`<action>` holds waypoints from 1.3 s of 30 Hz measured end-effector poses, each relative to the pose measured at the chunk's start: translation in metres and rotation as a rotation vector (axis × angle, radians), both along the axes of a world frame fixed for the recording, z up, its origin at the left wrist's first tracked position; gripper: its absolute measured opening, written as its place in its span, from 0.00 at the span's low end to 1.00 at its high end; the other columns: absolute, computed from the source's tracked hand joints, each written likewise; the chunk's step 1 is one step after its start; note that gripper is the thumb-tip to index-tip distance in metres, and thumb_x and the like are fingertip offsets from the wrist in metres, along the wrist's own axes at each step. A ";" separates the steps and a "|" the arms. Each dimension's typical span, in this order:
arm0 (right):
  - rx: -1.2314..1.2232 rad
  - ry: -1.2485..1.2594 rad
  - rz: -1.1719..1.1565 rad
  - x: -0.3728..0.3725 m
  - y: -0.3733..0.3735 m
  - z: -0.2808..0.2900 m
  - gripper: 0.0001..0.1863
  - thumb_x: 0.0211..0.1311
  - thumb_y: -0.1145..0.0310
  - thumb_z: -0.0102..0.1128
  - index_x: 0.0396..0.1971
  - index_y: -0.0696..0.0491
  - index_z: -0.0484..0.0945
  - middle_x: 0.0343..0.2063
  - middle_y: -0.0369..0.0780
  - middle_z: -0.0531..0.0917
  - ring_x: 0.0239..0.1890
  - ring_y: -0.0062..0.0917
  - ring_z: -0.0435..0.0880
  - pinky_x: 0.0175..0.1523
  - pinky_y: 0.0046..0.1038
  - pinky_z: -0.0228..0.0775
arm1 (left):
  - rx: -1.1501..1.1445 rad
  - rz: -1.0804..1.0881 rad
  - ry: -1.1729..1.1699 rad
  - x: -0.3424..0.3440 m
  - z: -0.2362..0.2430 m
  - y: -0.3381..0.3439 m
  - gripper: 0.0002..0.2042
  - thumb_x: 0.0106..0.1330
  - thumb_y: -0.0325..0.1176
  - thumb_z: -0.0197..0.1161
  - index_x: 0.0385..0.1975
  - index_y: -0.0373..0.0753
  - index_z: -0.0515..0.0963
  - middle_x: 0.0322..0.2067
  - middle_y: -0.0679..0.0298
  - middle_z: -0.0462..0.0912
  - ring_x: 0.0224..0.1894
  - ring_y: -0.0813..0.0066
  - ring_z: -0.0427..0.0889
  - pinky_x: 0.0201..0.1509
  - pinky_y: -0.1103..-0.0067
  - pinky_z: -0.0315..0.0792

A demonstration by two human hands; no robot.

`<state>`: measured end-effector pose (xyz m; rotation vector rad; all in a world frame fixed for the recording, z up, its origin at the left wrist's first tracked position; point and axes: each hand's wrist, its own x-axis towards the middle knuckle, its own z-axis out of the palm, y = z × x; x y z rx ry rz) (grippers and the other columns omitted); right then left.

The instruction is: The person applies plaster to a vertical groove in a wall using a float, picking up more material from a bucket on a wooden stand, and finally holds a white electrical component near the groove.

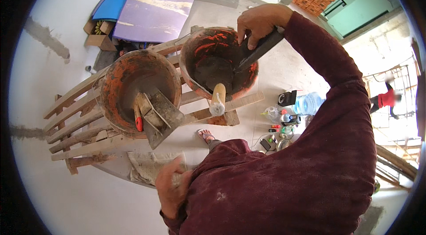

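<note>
My right hand (pixel 265 21) reaches over the right-hand mortar bucket (pixel 191 70) and grips a long dark flat-sided bar (pixel 262 49). The bar slants down across the rim, its lower end inside the bucket. A round wooden handle (pixel 218 100) sticks out over this bucket's near side. My left hand (pixel 172 185) is down by my body, away from the buckets and smeared by motion. I cannot make out its fingers. In the left-hand mortar bucket (pixel 106 97), a red-tipped handle (pixel 139 123) and a mortar-caked flat trowel (pixel 159 119) lean over the near rim.
Both buckets stand on a slatted wooden pallet (pixel 73 135). A crumpled sack (pixel 148 164) lies on the near side. Behind are a purple mat (pixel 153 6) and a cardboard box (pixel 101 40). Water bottles (pixel 309 103) and small items lie right. Another person (pixel 387 99) is at far right.
</note>
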<state>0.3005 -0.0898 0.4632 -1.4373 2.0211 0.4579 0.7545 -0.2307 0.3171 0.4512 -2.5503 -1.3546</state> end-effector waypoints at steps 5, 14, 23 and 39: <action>-0.132 -0.037 0.166 -0.020 0.013 -0.002 0.20 0.53 0.60 0.68 0.43 0.57 0.85 0.34 0.46 0.87 0.38 0.36 0.85 0.44 0.36 0.74 | -0.637 -0.284 0.168 -0.150 0.080 0.029 0.29 0.56 0.44 0.71 0.59 0.42 0.74 0.32 0.66 0.74 0.28 0.69 0.76 0.30 0.75 0.72; -0.138 -0.179 0.065 -0.026 0.047 0.003 0.20 0.58 0.59 0.65 0.45 0.58 0.84 0.34 0.47 0.86 0.39 0.36 0.85 0.46 0.35 0.74 | -0.632 -0.272 0.094 -0.243 0.076 -0.010 0.11 0.61 0.27 0.61 0.43 0.40 0.78 0.36 0.59 0.77 0.40 0.60 0.80 0.41 0.66 0.76; -0.091 -0.264 0.197 -0.029 -0.006 -0.080 0.15 0.63 0.65 0.56 0.38 0.64 0.80 0.35 0.50 0.83 0.38 0.42 0.82 0.47 0.39 0.73 | -0.957 -0.227 0.304 -0.314 0.062 -0.067 0.16 0.55 0.17 0.58 0.43 0.39 0.81 0.54 0.59 0.76 0.58 0.60 0.75 0.60 0.66 0.70; -0.619 -0.259 0.940 -0.065 -0.006 -0.252 0.09 0.32 0.71 0.71 0.19 0.55 0.81 0.22 0.43 0.76 0.35 0.39 0.79 0.46 0.36 0.73 | -0.521 0.018 0.049 -0.152 0.115 -0.075 0.21 0.58 0.23 0.61 0.54 0.37 0.80 0.62 0.50 0.74 0.66 0.54 0.71 0.70 0.62 0.62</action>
